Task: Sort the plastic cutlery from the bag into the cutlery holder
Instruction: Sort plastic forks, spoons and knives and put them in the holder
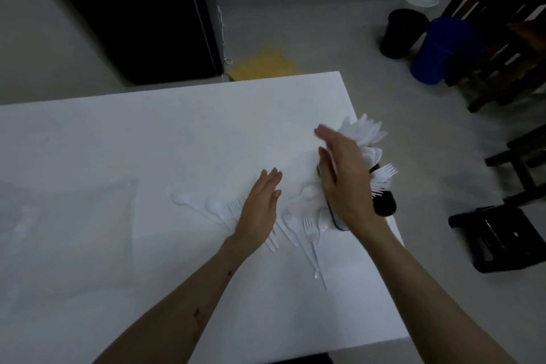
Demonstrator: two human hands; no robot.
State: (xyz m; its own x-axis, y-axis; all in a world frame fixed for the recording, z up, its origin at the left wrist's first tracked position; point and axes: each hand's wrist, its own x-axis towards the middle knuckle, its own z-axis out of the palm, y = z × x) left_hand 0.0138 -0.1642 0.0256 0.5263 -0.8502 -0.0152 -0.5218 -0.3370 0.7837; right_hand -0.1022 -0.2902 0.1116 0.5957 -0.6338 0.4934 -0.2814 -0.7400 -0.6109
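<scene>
Hovering flat-fingered: left hand over forks; right hand beside cutlery holder

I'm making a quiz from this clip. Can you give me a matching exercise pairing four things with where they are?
1. cutlery holder
2. loose forks
3. blue bucket
4. left hand

A. on the floor past the table
B. at the table's right edge
C. flat over scattered cutlery
D. lying on the table between the hands

Pairs: 1-B, 2-D, 3-A, 4-C
</scene>
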